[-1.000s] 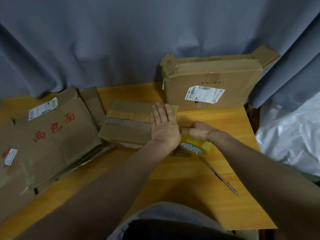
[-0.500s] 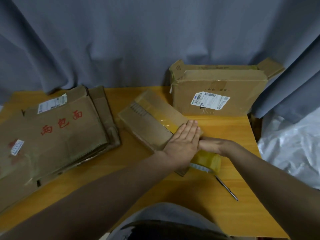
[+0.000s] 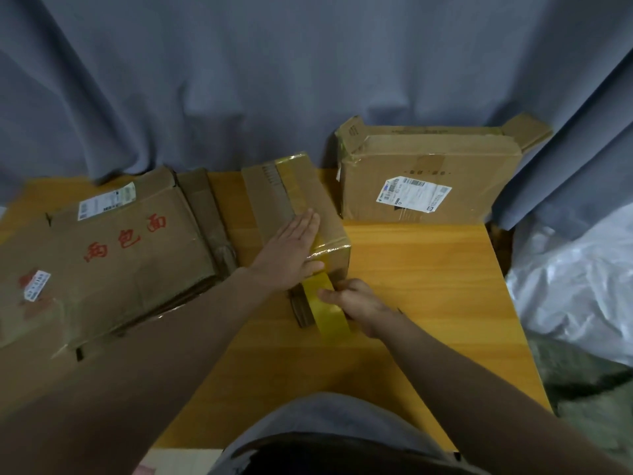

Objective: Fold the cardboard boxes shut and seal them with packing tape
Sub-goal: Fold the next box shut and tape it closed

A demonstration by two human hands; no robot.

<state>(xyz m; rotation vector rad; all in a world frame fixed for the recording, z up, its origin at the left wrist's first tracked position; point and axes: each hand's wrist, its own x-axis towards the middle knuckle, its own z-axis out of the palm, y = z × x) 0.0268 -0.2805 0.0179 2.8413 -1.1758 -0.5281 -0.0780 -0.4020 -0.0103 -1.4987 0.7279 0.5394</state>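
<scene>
Grey curtain (image 3: 239, 80) backs the scene; wooden table (image 3: 428, 303) below. On table's left, flattened cardboard stack (image 3: 120, 262); at back right, larger box (image 3: 428, 180); beyond the right edge, white plastic sheeting (image 3: 582, 275). Mid-table, small box (image 3: 298, 197), between stack and larger box. The left hand (image 3: 291, 252) lies flat on its top, fingers straight, together. The right hand (image 3: 359, 303) grips tape roll (image 3: 330, 317) at its near end, strip running onto the box.
</scene>
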